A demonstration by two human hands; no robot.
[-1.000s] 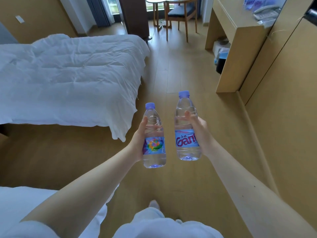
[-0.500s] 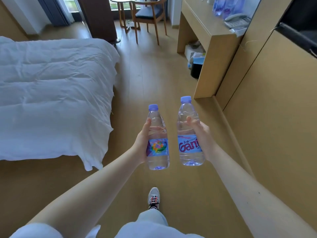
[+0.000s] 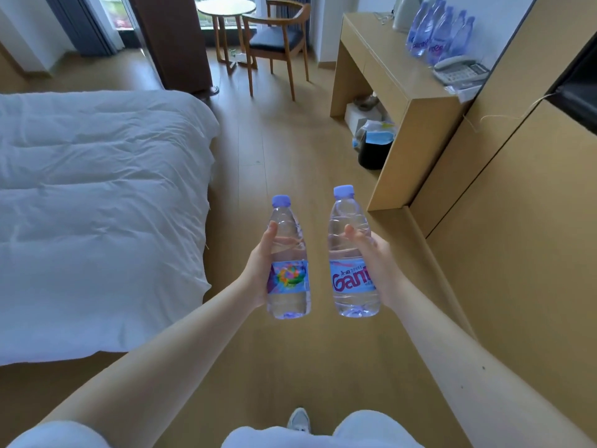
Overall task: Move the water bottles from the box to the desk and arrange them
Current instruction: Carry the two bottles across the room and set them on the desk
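Observation:
My left hand (image 3: 260,270) grips a clear water bottle (image 3: 288,299) with a purple cap and a colourful label, held upright in front of me. My right hand (image 3: 376,266) grips a second upright bottle (image 3: 350,240) with a pink-lettered label, a little higher and to the right. The two bottles stand side by side without touching. Ahead on the right is the wooden desk (image 3: 387,69). Several more bottles (image 3: 439,33) stand in a cluster at its far right, against the wall. No box is in view.
A bed with a white duvet (image 3: 97,205) fills the left. A wooden floor aisle runs between bed and desk. Under the desk sit a black bin (image 3: 374,153) and a white box. A phone (image 3: 460,71) lies on the desk. A chair (image 3: 277,43) and round table stand by the window.
I have walked forward along the aisle. The desk and the bottles on it have come closer and into fuller view. Both hands keep holding their bottles in the same pose.

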